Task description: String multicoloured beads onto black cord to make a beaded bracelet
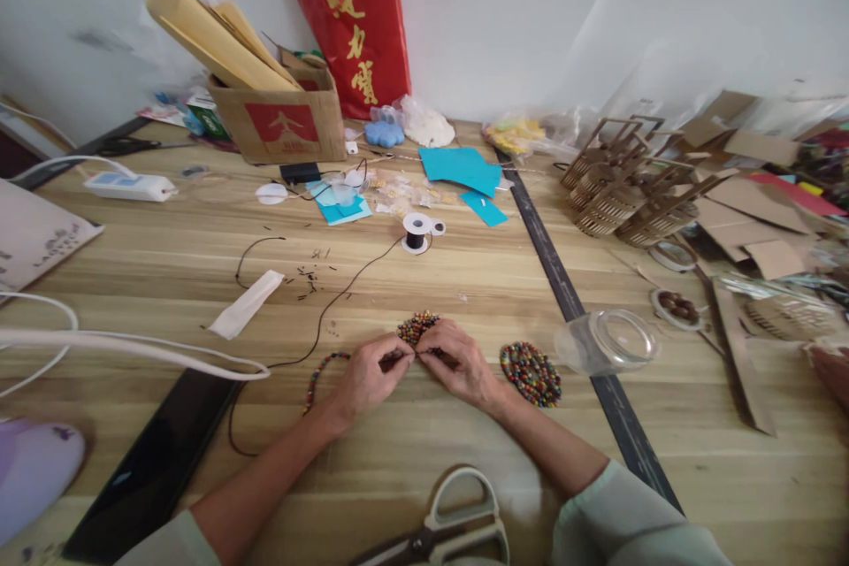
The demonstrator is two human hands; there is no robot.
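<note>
Left hand (375, 371), right hand (457, 358) pinched narrow, grip contents indiscernible; beads (416, 326) heaped just beyond fingers (401, 350); wood-grain table (385, 460) seen beneath, wall (497, 35) behind.

Worktop (424, 433) layout: carton (275, 128) at 11 o'clock, envelopes (205, 35) tilted inside; red bag (364, 26) adjacent, toward 12. Power strip (129, 186): 10 o'clock. Baskets (607, 199): 2 o'clock, cardboard (776, 208) alongside.

Pale green sleeves (633, 517), plain; bare forearms (275, 469)

Craft workspace: beads (416, 326), cord spool (416, 239), scissors (432, 523), wooden table (411, 451).
</note>
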